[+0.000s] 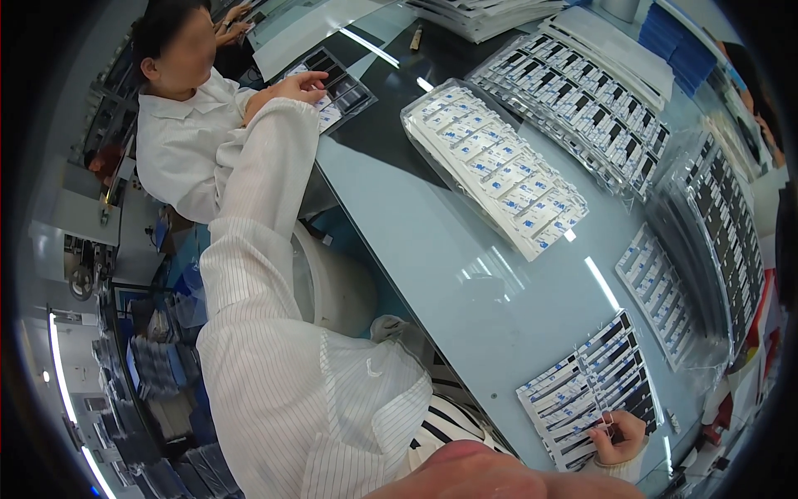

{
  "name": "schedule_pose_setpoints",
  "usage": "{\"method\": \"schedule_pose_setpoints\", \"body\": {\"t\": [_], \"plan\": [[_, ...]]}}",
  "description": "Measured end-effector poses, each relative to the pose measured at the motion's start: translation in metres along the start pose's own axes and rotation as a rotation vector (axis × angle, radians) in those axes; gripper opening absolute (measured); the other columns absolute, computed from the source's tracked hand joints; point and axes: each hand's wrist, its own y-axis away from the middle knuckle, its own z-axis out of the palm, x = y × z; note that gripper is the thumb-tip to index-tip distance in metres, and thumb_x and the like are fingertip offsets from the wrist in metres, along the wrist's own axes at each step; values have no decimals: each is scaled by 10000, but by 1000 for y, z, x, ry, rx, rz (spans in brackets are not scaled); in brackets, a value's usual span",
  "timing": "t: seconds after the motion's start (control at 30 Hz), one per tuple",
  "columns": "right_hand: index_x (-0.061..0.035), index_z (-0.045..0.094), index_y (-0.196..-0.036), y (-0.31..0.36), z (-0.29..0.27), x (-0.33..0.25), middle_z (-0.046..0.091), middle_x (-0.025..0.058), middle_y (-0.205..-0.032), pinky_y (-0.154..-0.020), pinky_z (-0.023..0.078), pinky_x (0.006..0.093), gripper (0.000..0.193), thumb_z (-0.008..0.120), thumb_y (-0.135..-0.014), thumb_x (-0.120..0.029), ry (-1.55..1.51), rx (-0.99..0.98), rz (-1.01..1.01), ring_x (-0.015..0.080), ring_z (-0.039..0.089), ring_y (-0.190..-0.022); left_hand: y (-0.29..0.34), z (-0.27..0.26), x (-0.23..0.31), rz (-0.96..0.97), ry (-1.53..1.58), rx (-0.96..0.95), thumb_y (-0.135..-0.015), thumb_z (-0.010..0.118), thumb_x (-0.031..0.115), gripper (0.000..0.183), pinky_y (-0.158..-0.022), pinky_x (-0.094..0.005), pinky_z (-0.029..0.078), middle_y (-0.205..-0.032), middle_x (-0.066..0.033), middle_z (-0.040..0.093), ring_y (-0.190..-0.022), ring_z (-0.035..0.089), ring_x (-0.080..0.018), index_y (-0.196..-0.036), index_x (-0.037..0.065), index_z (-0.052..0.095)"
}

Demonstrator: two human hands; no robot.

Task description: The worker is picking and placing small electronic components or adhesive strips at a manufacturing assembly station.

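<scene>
My left arm, in a white striped sleeve, reaches far forward to the left. At its end my left hand (pixel 295 87) has its index finger stretched out over a dark compartmented sheet (pixel 345 90) beside a co-worker. It holds nothing that I can see. At the lower right, my right hand (pixel 619 438) rests on the edge of a sheet of adhesive strips (pixel 573 391), white with blue print and black bars. Thumb and fingertips are pinched together at its surface; what lies between them is too small to make out.
A stack of white-and-blue adhesive sheets (pixel 499 166) lies mid-table. Behind it are black-and-white sheets in clear film (pixel 573 100). More bagged sheets (pixel 719 233) stand at the right, beside a smaller sheet (pixel 657 291). A co-worker (pixel 179 116) sits at the left, near a pale bin (pixel 337 283).
</scene>
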Motion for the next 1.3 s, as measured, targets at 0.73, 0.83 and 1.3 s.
{"method": "schedule_pose_setpoints", "body": {"t": [0.73,0.83,1.3], "plan": [[17,603,-884,2,0,4,581,45,-736,-527,392,198,305,793,-675,-99,-19,40,-28,88,529,-587,8,-2,-2,-208,-138,271,-812,611,157,402,-907,-263,472,-1076,-61,676,-973,639,-167,-1211,117,641],[15,620,-822,-5,5,5,587,54,-670,-483,372,200,294,812,-657,-134,-36,97,-53,98,524,-519,14,-27,-76,70,121,374,-856,624,89,272,-889,-246,488,-1104,-78,681,-968,655,-171,-1121,45,673],[22,584,-995,8,7,17,605,63,-829,-589,419,217,408,801,-676,-111,-130,156,-75,95,528,-647,182,81,0,127,-171,743,-821,682,111,170,-756,-269,468,-855,-47,684,-776,640,-133,-988,89,708]]}}
